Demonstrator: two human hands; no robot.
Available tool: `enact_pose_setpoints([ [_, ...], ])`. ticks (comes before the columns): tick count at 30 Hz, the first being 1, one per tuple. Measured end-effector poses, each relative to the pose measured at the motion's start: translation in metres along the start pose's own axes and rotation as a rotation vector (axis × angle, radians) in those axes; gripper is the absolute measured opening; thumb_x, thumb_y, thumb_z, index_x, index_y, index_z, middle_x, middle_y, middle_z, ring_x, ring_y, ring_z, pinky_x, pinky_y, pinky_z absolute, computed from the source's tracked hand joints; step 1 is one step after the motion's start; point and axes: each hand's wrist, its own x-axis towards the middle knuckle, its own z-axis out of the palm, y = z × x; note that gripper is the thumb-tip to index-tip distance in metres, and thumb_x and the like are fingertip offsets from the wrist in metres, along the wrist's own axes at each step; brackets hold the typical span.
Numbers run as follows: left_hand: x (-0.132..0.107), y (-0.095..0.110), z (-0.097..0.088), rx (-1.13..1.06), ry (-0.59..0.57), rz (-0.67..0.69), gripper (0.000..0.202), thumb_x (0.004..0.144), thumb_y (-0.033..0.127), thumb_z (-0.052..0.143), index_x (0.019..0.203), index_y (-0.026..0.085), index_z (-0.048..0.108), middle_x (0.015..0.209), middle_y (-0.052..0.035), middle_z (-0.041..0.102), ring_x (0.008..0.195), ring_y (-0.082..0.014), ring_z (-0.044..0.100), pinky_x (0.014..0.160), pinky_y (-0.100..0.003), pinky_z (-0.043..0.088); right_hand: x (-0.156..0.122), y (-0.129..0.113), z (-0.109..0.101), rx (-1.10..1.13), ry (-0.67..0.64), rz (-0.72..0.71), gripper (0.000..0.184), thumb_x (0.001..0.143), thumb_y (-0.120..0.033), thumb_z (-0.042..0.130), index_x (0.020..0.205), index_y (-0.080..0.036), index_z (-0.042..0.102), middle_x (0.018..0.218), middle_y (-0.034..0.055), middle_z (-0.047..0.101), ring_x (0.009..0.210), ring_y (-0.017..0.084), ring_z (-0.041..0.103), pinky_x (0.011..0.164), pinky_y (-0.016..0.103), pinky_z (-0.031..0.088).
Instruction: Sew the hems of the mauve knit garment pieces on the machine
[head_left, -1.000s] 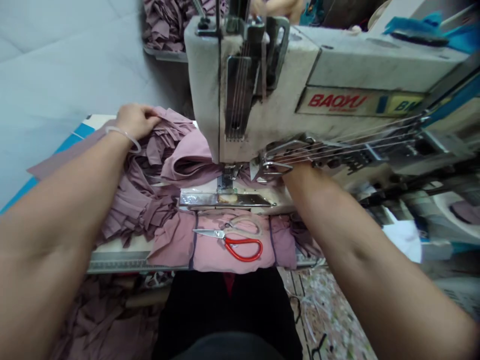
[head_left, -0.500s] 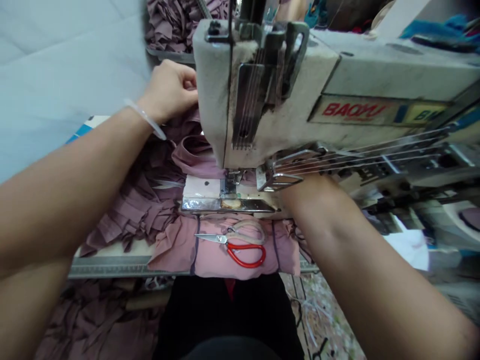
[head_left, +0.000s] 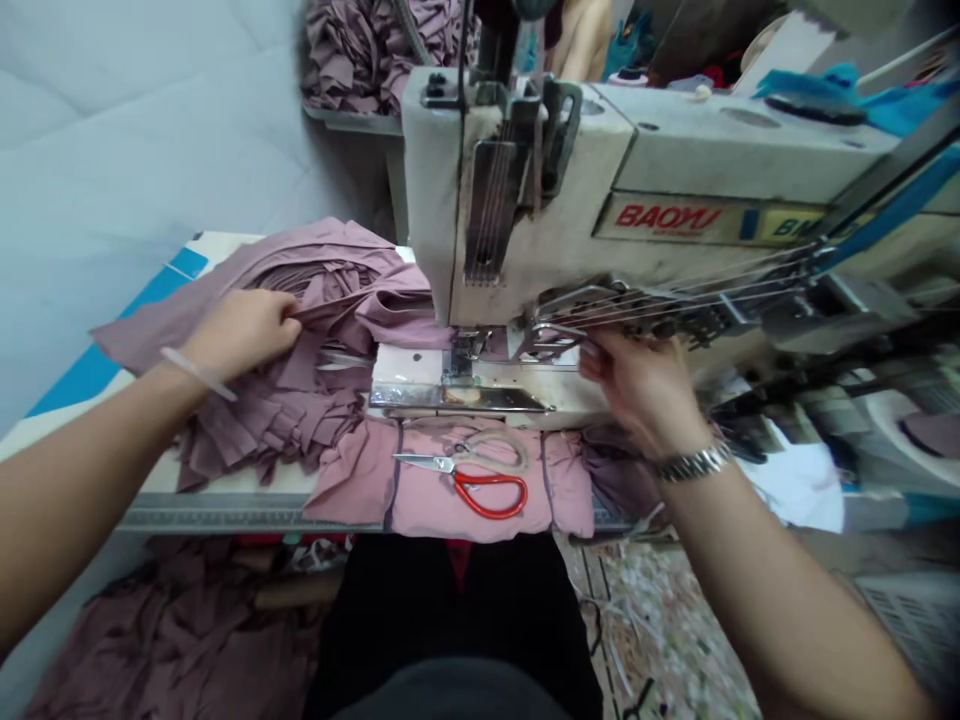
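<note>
My left hand [head_left: 238, 332] rests on a heap of mauve fabric strips [head_left: 300, 390] left of the needle, its fingers curled into the cloth. My right hand [head_left: 641, 385], with a metal watch on the wrist, reaches under the arm of the white sewing machine [head_left: 600, 210], right of the presser foot [head_left: 461, 355]. Its fingers are bent near the metal thread guide; what they hold is hidden. Red-handled scissors [head_left: 472, 480] lie on a pink cloth pad [head_left: 420, 500] at the table's front edge.
A bin of more mauve pieces [head_left: 360, 50] stands behind the machine. More mauve fabric [head_left: 187, 640] lies heaped on the floor at lower left. Thread scraps litter the floor at lower right. A grey wall is on the left.
My left hand has come down from beside the machine head and back onto the fabric heap. My right hand has drawn out from under the machine arm, so the hand and watch now show.
</note>
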Motion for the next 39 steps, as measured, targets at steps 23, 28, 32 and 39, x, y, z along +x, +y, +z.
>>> enact_pose_setpoints([
  [23,-0.075,0.121,0.024,0.039,0.307,0.755,0.047,0.092,0.035,0.059,0.135,0.018,0.052,0.12,-0.0141,0.061,0.103,-0.0265,0.06,0.082,-0.039,0.05,-0.052,0.014,0.021,-1.459,-0.521,-1.081,0.023,0.094,-0.009,0.047,0.11,-0.008,0.063,0.09,0.0118,0.062,0.082,0.022,0.054,0.068,0.036,0.047],
  [28,-0.08,0.114,0.031,0.116,0.491,0.804,0.029,0.092,0.011,0.05,0.119,0.012,0.062,0.112,-0.0136,0.063,0.099,-0.0235,0.058,0.083,-0.036,0.047,-0.047,0.015,0.009,-1.417,-0.551,-1.193,0.029,0.095,-0.01,0.044,0.117,-0.002,0.06,0.117,0.0198,0.061,0.11,0.028,0.051,0.087,0.042,0.046],
  [32,-0.087,0.121,0.03,0.132,0.411,0.736,0.039,0.092,0.013,0.051,0.131,0.016,0.056,0.121,-0.013,0.06,0.103,-0.0251,0.056,0.087,-0.039,0.048,-0.05,0.016,0.016,-1.367,-0.571,-1.173,0.042,0.097,-0.031,0.048,0.126,-0.001,0.055,0.119,0.0209,0.061,0.105,0.029,0.053,0.084,0.043,0.048],
  [39,-0.097,0.131,0.034,0.117,0.406,0.639,0.039,0.092,0.013,0.048,0.13,0.011,0.056,0.128,-0.0151,0.057,0.111,-0.0278,0.053,0.087,-0.041,0.047,-0.057,0.023,0.026,-1.292,-0.475,-1.173,0.026,0.093,-0.012,0.051,0.115,-0.005,0.061,0.119,0.0178,0.064,0.109,0.026,0.055,0.088,0.04,0.05],
])
